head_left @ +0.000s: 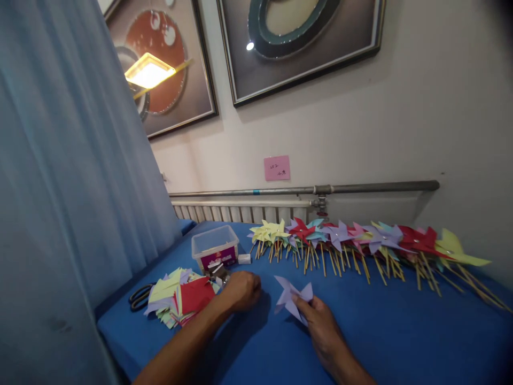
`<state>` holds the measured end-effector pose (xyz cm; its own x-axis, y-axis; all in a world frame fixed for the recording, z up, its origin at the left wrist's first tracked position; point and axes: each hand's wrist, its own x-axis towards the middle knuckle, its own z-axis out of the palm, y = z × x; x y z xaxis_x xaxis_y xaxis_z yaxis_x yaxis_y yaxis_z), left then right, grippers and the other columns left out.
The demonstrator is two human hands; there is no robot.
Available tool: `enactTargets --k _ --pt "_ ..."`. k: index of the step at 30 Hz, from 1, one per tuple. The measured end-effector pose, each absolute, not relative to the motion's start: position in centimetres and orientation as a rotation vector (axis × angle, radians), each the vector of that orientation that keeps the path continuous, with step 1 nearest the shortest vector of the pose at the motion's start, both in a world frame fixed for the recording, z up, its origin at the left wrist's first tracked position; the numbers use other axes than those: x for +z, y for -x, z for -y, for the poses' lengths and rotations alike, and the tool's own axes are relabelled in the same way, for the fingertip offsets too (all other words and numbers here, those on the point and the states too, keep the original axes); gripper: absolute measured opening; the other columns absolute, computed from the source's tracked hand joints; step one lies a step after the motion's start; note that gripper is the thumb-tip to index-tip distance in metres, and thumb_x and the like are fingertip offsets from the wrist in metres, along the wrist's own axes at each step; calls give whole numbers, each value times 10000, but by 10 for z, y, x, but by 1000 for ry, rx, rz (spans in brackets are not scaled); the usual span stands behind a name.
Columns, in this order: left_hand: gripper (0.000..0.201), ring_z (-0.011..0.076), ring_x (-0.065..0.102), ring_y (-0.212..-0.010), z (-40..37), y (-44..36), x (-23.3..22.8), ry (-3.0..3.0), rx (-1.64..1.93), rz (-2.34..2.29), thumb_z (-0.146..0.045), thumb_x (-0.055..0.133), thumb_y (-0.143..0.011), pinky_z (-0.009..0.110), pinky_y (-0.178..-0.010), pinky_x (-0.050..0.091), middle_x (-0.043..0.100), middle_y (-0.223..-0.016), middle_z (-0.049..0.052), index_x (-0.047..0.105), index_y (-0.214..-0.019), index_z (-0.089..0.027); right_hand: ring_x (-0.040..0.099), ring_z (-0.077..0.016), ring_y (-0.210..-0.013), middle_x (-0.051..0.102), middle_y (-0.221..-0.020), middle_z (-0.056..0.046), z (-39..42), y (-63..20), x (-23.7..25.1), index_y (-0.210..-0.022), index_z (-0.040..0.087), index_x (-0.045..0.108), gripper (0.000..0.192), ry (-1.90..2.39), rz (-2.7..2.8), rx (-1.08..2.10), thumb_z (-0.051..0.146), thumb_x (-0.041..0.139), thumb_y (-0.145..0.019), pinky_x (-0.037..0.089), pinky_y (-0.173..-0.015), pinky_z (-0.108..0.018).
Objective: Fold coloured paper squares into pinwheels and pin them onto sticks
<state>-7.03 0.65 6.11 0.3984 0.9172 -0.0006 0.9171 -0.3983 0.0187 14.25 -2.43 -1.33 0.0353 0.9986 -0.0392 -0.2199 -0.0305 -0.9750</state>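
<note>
My right hand [325,327] grips a lilac paper pinwheel [286,295] by its folded middle, thumb on top, with no stick visible on it. To its left, my left hand [243,290] is closed above the blue cloth; whatever its curled fingers hold, if anything, is hidden. Beside my left forearm lies a loose pile of coloured paper sheets [195,297], with red on top at one side. Small metallic-looking items [218,271] sit just behind that forearm, partly covered.
A clear plastic tub [214,243] with a purple label stands behind my left hand, a small white box [244,259] next to it. Black-handled scissors [140,297] lie far left. Finished pinwheels [339,235] on sticks line the back right. A blue curtain [60,160] hangs at left.
</note>
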Motion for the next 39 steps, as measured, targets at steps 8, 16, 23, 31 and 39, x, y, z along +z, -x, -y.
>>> enactTargets --k 8,16,23,31,39 --pt "241 205 690 -931 -22 69 21 -2401 325 -1607 -159 512 -865 276 -803 483 772 -992 61 736 -948 -191 748 -301 -845 798 -813 -71 33 -144 0 -918 172 754 437 1030 861 1396 504 846 -650 570 -739 -351" --pt "232 191 661 -906 -10 82 25 -2514 513 -1463 -144 512 -891 281 -809 462 734 -949 59 736 -925 -195 750 -287 -833 799 -829 -61 34 -143 4 -892 182 742 412 1077 802 1412 474 867 -630 573 -776 -352" --pt "298 197 641 -859 -1 65 28 -2604 255 -1565 -227 436 -981 295 -731 442 706 -945 90 719 -888 -201 721 -247 -733 769 -720 -35 36 -141 7 -876 174 751 384 1063 786 1386 451 867 -637 549 -686 -316" --pt "300 209 646 -890 -5 66 18 -2592 299 -1601 -196 438 -978 294 -745 431 707 -976 104 734 -935 -182 714 -239 -739 777 -740 -31 36 -141 5 -872 177 771 372 988 760 1401 428 895 -627 541 -701 -318" --pt "273 231 661 -899 -12 63 13 -2565 276 -1701 -220 468 -972 321 -748 423 710 -1011 107 738 -952 -190 646 -194 -594 745 -669 0 34 -140 3 -797 194 747 291 985 745 1389 384 880 -621 492 -630 -302"
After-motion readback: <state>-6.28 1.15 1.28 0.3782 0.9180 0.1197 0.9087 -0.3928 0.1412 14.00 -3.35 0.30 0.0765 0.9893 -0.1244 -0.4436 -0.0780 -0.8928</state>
